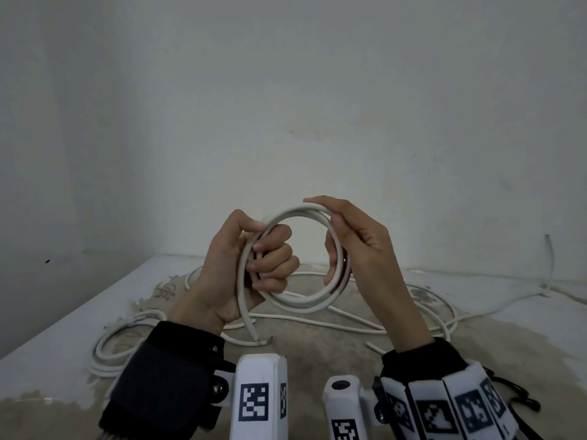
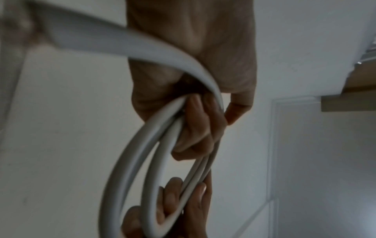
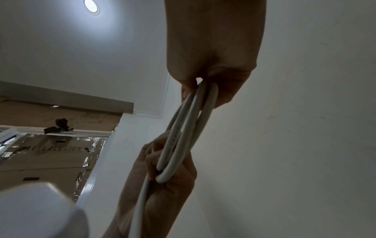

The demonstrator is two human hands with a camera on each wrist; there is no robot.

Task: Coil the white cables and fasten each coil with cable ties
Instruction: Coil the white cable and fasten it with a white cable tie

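One coil [image 1: 295, 258] wound but untied, left hand [image 1: 241, 268] fisted round it, right hand [image 1: 359, 246] pinching its right side; loose cables [image 1: 349, 325] wait on table [image 1: 79, 312].

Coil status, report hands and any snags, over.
Left hand grips coil. Right hand holds opposite side. No tie visible. Loose cables on floor below.
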